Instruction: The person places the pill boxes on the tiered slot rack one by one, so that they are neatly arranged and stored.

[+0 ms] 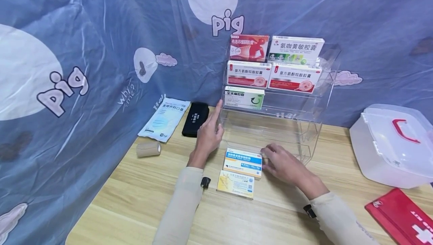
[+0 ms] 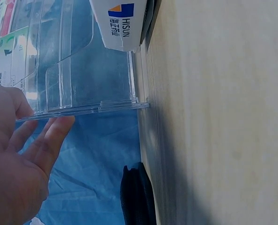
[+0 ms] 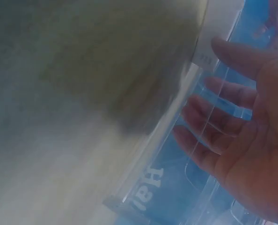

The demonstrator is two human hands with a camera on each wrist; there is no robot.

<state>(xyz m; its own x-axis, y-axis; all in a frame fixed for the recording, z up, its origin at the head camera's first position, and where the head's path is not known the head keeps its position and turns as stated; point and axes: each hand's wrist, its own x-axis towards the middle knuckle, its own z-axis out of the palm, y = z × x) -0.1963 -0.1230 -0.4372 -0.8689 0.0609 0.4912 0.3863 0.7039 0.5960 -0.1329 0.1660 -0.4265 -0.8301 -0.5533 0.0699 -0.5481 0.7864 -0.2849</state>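
Observation:
My left hand (image 1: 210, 134) is at the left side of a clear plastic display rack (image 2: 78, 77). Its thumb and fingers lie on opposite faces of the side panel, pinching it. My right hand (image 1: 282, 162) is beside a blue-and-white medicine box (image 1: 242, 162) at the rack's front. In the right wrist view, the right fingers (image 3: 195, 140) are spread and loosely bent, with the thumb at the box's end; firm contact is unclear. A yellow-and-white medicine box (image 1: 235, 184) lies just in front of the blue-and-white one.
Red, white and green medicine boxes (image 1: 244, 97) stand on the upper tiers. Left are a mask packet (image 1: 164, 119), a black pouch (image 1: 195, 119) and a tan bandage roll (image 1: 148, 149). Right are a white lidded case (image 1: 392, 147) and a red first-aid pouch (image 1: 402, 215). Blue cloth hangs behind.

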